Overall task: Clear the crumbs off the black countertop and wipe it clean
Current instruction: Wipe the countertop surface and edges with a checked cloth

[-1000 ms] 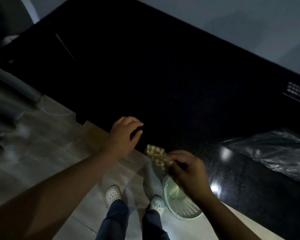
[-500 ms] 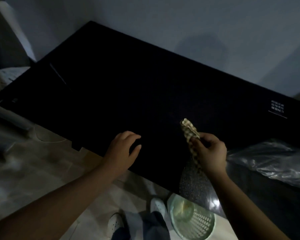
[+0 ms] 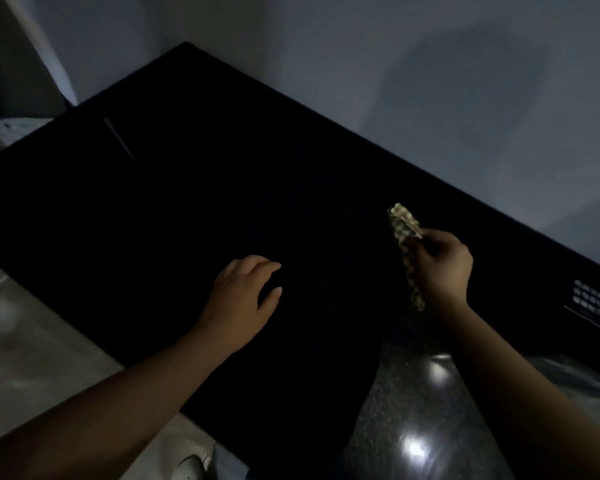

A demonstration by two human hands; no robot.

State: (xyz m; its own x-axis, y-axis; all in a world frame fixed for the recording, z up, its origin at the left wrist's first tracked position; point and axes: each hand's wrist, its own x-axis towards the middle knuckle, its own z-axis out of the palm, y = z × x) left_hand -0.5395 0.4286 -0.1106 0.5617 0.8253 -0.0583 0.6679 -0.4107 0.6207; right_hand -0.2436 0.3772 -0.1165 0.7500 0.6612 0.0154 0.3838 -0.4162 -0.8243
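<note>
Right hand (image 3: 442, 268) pinches a folded checkered cloth (image 3: 405, 237) above the wide black countertop (image 3: 187, 209); left hand (image 3: 243, 299), fingers relaxed and spread, rests nearer the front edge. Crumpled clear plastic sheet (image 3: 582, 379) lies at far right.

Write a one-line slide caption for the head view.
Right hand holds a checked cloth over the black countertop; left hand open.

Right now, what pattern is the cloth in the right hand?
The cloth is checked, pale and dark; head view.
</note>
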